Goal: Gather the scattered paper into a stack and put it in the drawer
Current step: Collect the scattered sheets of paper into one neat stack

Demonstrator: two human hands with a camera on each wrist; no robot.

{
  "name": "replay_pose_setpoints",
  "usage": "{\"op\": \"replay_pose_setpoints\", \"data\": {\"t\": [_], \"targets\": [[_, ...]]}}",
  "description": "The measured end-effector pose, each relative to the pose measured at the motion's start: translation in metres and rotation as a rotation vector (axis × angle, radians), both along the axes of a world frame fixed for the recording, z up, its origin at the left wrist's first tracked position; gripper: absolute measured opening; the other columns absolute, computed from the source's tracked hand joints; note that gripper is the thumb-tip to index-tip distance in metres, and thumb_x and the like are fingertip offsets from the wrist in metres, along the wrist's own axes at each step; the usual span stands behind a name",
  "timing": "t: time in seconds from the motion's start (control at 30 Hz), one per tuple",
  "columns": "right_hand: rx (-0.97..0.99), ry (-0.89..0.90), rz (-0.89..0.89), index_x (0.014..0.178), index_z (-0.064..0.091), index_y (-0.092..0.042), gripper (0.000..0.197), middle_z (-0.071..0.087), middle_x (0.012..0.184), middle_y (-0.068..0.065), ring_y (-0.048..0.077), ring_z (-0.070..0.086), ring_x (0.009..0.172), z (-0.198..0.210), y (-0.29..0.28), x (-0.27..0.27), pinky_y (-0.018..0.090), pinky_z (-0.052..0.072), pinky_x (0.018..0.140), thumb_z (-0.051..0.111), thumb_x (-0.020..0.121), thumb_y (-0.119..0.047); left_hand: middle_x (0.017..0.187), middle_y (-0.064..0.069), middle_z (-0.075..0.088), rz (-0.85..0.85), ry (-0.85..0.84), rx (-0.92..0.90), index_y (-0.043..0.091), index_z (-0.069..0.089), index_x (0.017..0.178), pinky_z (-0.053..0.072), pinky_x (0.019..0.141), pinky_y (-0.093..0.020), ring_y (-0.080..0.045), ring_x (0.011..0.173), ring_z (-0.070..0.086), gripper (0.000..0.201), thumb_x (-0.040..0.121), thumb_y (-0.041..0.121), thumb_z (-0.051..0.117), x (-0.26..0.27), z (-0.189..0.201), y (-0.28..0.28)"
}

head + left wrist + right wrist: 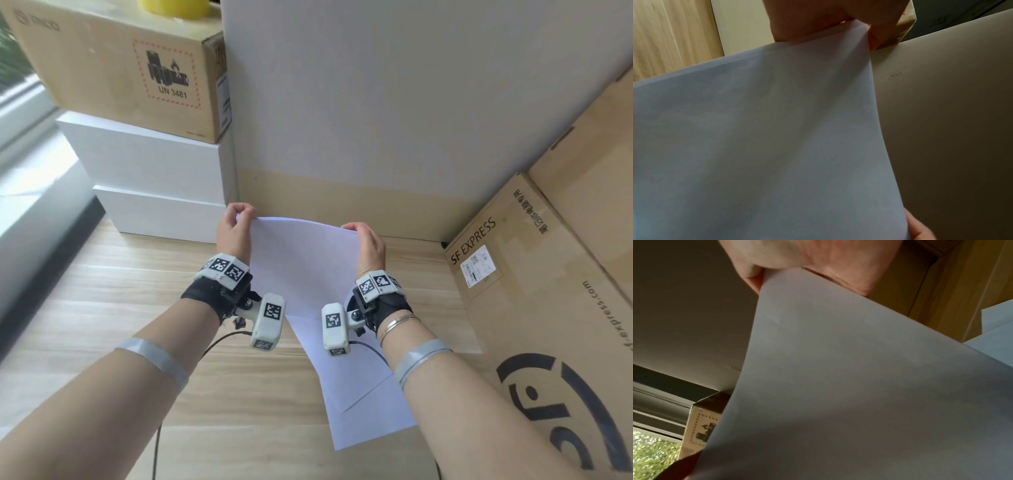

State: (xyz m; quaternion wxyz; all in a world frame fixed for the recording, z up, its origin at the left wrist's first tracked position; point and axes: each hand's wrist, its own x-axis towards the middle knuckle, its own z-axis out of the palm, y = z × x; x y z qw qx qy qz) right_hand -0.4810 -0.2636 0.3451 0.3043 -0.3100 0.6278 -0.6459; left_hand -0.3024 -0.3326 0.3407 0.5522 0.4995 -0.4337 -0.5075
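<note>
A white sheet of paper (pixel 301 260) is held up above the wooden table between both hands. My left hand (pixel 236 222) pinches its far left corner and my right hand (pixel 363 240) pinches its far right corner. The sheet (pixel 777 138) fills the left wrist view, with the fingers (pixel 818 17) clamped on its top edge. From the right wrist the same sheet (pixel 849 386) hangs from the pinching fingers (pixel 797 257). More white sheets (pixel 363 394) lie overlapped on the table under my wrists. No drawer is in view.
A tall white panel (pixel 394 102) stands just behind the paper. White boxes (pixel 154 185) with a brown carton (pixel 120 68) on top are stacked at the left. Large SF Express cartons (pixel 548 291) stand at the right. The wooden table (pixel 120 308) extends toward me.
</note>
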Motion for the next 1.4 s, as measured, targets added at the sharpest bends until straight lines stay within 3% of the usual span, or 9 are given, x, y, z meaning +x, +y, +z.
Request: {"op": "replay_pose_setpoints", "data": {"t": [0.13, 0.33, 0.57, 0.73, 0.87, 1.0, 1.1, 1.23, 1.4], "targets": [[-0.03, 0.005, -0.009, 0.065, 0.06, -0.023, 0.02, 0.061, 0.066, -0.015, -0.009, 0.051, 0.059, -0.005, 0.0, -0.001, 0.009, 0.039, 0.063, 0.05, 0.083, -0.025, 0.079, 0.013, 0.049, -0.105, -0.051, -0.065, 0.036, 0.052, 0.08, 0.035, 0.073, -0.022, -0.007, 0.076, 0.043, 0.009, 0.083, 0.03, 0.059, 0.004, -0.007, 0.003], [0.016, 0.086, 0.109, 0.082, 0.057, -0.033, 0.027, 0.061, 0.089, -0.017, -0.005, 0.057, 0.083, -0.014, 0.002, -0.005, 0.012, 0.044, 0.082, 0.074, 0.076, -0.013, 0.08, 0.008, 0.055, -0.195, -0.089, -0.083, 0.033, 0.054, 0.078, 0.043, 0.067, -0.027, -0.014, 0.071, 0.05, 0.033, 0.076, 0.002, 0.067, 0.012, -0.021, 0.004], [0.223, -0.041, 0.163, 0.096, 0.061, -0.007, 0.028, 0.064, 0.079, -0.005, -0.013, 0.061, 0.051, -0.048, 0.007, -0.007, 0.007, 0.049, 0.056, 0.074, 0.074, 0.005, 0.074, 0.014, 0.068, -0.315, 0.065, 0.031, 0.03, 0.066, 0.081, 0.049, 0.064, -0.016, -0.006, 0.068, 0.06, 0.028, 0.056, 0.02, 0.075, 0.025, -0.03, 0.001], [0.382, -0.065, 0.195, 0.093, 0.063, -0.009, 0.026, 0.065, 0.081, -0.001, 0.004, 0.064, 0.062, -0.065, 0.006, -0.004, 0.012, 0.05, 0.056, 0.077, 0.073, -0.001, 0.09, -0.007, 0.065, -0.451, -0.047, 0.244, 0.019, 0.064, 0.087, 0.05, 0.091, -0.044, -0.026, 0.09, 0.06, 0.052, 0.038, 0.026, 0.079, 0.035, -0.074, 0.004], [0.523, -0.058, 0.206, 0.107, 0.059, -0.001, 0.04, 0.062, 0.099, 0.008, 0.018, 0.059, 0.09, -0.076, 0.006, -0.005, 0.025, 0.044, 0.08, 0.078, 0.072, -0.002, 0.083, -0.003, 0.068, -0.425, -0.127, 0.298, 0.023, 0.066, 0.077, 0.044, 0.101, -0.056, -0.028, 0.095, 0.06, 0.041, 0.039, 0.024, 0.081, 0.038, -0.102, 0.008], [0.54, -0.082, 0.18, 0.122, 0.05, 0.002, 0.062, 0.064, 0.11, 0.011, 0.022, 0.061, 0.098, -0.078, 0.007, -0.011, 0.029, 0.046, 0.084, 0.081, 0.069, -0.006, 0.066, 0.014, 0.073, -0.419, -0.09, 0.273, 0.027, 0.074, 0.064, 0.049, 0.096, -0.048, -0.024, 0.086, 0.064, 0.023, 0.045, 0.016, 0.081, 0.035, -0.104, 0.008], [0.533, -0.114, 0.179, 0.12, 0.05, -0.002, 0.058, 0.061, 0.106, 0.006, 0.019, 0.058, 0.098, -0.078, 0.012, -0.016, 0.031, 0.046, 0.092, 0.08, 0.07, -0.004, 0.072, 0.012, 0.075, -0.444, 0.053, 0.242, 0.023, 0.075, 0.076, 0.053, 0.08, -0.034, -0.006, 0.072, 0.07, 0.045, 0.032, 0.022, 0.084, 0.034, -0.103, 0.011], [0.56, -0.128, 0.247, 0.089, 0.059, -0.015, 0.031, 0.063, 0.104, 0.006, 0.019, 0.06, 0.096, -0.087, 0.02, -0.016, 0.032, 0.046, 0.096, 0.078, 0.071, 0.001, 0.084, 0.005, 0.074, -0.495, 0.166, 0.251, 0.014, 0.061, 0.098, 0.057, 0.068, -0.023, -0.01, 0.08, 0.07, 0.084, 0.023, 0.028, 0.095, 0.034, -0.114, 0.015], [0.615, -0.105, 0.241, 0.116, 0.053, -0.006, 0.058, 0.063, 0.115, 0.006, 0.022, 0.06, 0.106, -0.099, 0.02, -0.012, 0.037, 0.046, 0.1, 0.083, 0.067, -0.011, 0.086, 0.005, 0.072, -0.447, 0.147, 0.269, 0.018, 0.061, 0.095, 0.056, 0.07, -0.025, -0.013, 0.084, 0.068, 0.078, 0.023, 0.025, 0.092, 0.029, -0.127, 0.016]]}}
